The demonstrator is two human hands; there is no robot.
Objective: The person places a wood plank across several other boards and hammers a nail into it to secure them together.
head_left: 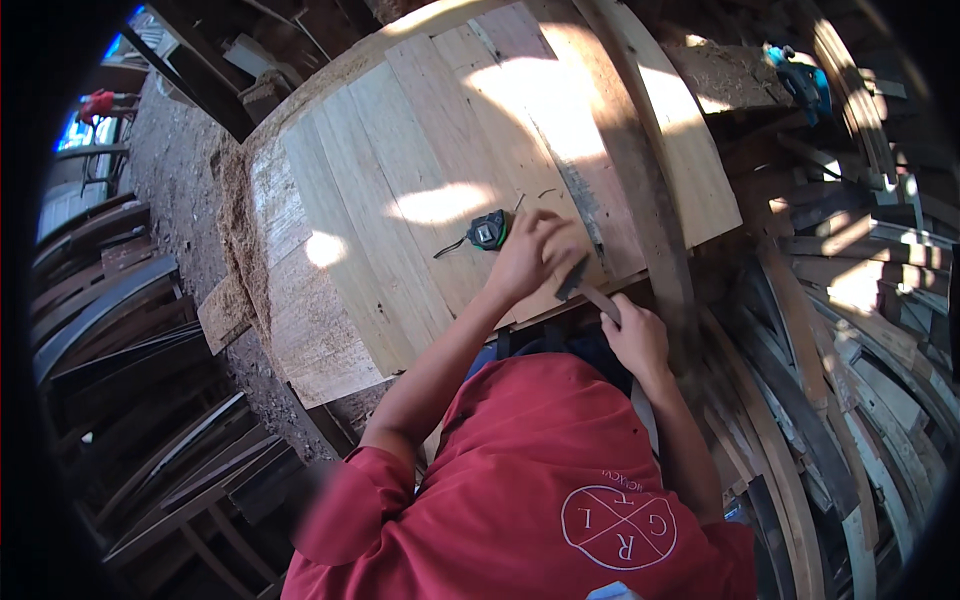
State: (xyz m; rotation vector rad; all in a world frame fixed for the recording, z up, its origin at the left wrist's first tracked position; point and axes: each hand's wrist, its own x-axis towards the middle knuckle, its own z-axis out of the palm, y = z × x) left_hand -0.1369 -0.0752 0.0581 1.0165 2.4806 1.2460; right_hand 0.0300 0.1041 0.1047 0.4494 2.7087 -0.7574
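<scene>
My right hand is closed round the wooden handle of a hammer. Its dark head is just above the near edge of a panel of pale wooden boards. Close to the hammer head, my left hand reaches over the boards with its fingers curled in and slightly blurred; what they pinch, if anything, is hidden. A black and green tape measure lies on the boards left of that hand, its dark strap trailing. Beyond the fingers lie a nail and a thin dark curved piece.
A long dark beam lies across the panel's right side. Sawdust is heaped along the left edge. At the upper right sits a teal power tool. Timber pieces crowd the right, and curved wooden parts are stacked at left.
</scene>
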